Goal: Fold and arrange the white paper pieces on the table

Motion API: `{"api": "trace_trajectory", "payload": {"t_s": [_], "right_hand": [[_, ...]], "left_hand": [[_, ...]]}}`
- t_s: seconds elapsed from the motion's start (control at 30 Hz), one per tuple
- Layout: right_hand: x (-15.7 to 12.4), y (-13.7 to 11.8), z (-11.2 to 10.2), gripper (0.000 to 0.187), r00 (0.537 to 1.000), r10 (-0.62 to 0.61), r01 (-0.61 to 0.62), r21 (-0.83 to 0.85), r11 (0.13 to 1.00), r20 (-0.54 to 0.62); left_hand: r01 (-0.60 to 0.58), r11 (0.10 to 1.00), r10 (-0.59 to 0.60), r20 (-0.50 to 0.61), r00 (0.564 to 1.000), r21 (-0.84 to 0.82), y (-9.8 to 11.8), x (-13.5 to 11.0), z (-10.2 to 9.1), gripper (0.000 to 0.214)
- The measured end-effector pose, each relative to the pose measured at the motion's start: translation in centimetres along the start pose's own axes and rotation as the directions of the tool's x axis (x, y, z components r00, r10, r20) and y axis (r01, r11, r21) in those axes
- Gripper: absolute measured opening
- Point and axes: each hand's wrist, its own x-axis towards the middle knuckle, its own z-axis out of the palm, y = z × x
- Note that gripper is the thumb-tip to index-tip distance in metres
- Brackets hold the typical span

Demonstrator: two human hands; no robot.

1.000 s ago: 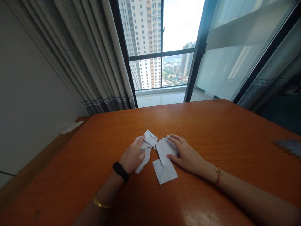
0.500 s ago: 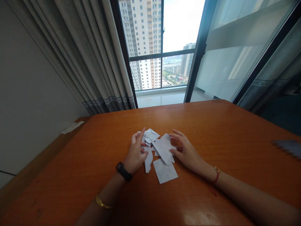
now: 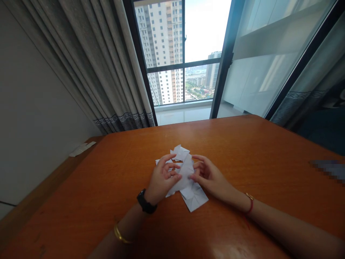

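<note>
At the far left a matt grey wall [image 3: 35, 90] meets a long grey pleated curtain [image 3: 88, 64] with a dark patterned hem, and a narrow white paper slip [image 3: 82, 149] lies on a brown wooden ledge [image 3: 35, 190] beside the glossy orange-brown wooden tabletop [image 3: 242, 144]. Near the middle of that tabletop, the left hand [image 3: 163, 180], with a black wristband [image 3: 145, 201] on its wrist and a gold bangle [image 3: 121, 234] farther up the forearm, curls its fingers over a creased white folded paper [image 3: 185, 172], gripping its left side. A square white paper panel [image 3: 195, 199] sticks out below the bundle and rests on the wood. The right hand [image 3: 212, 176], wearing a thin red cord bracelet [image 3: 250, 205], pinches the paper's right side between thumb and fingertips. Pulling the hands apart could tear the thin creased sheet, while uneven pressure could crumple its folds or let loose layers slip. Beyond the tabletop, a black-framed window [image 3: 183, 54] looks out on tall apartment towers, and a pixelated blur [image 3: 327, 169] sits at the far right.
</note>
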Motion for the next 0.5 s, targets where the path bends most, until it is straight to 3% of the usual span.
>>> {"api": "trace_trajectory", "payload": {"t_s": [0.07, 0.13, 0.23, 0.3, 0.37, 0.43, 0.5], "right_hand": [[0.5, 0.4, -0.1, 0.053, 0.996, 0.094, -0.092, 0.090, 0.992, -0.012], [1.0, 0.8, -0.6, 0.054, 0.987, 0.153, -0.151, 0.033, 0.988, -0.058], [1.5, 1.2, -1.6, 0.065, 0.988, 0.086, -0.124, -0.316, 0.941, -0.132], [1.4, 1.0, -1.9, 0.062, 0.993, -0.008, -0.061, -0.558, 0.827, -0.121], [1.1, 0.7, -1.9, 0.056, 0.999, -0.042, 0.015, -0.677, 0.736, -0.024], [0.8, 0.3, -1.7, 0.058, 0.992, -0.028, 0.105, -0.682, 0.724, 0.123], [0.6, 0.1, -1.6, 0.064, 0.979, -0.031, 0.157, -0.658, 0.737, 0.200]], "left_hand": [[0.004, 0.994, 0.000, -0.040, 0.999, 0.107, -0.3, 0.2, -0.3, 0.058], [0.003, 0.936, 0.050, -0.143, 0.988, 0.352, -0.5, 0.4, -1.3, 0.049], [0.078, 0.715, 0.087, -0.199, 0.976, 0.695, -0.9, 0.5, -3.0, 0.055], [0.082, 0.632, 0.024, -0.125, 0.992, 0.770, -1.2, 0.3, -3.2, 0.077], [0.029, 0.643, -0.069, 0.021, 0.997, 0.765, -1.6, 0.0, -2.8, 0.103], [-0.026, 0.714, -0.134, 0.172, 0.976, 0.699, -2.0, -0.2, -2.2, 0.121], [-0.030, 0.813, -0.120, 0.218, 0.968, 0.582, -2.3, -0.2, -2.0, 0.122]]}}
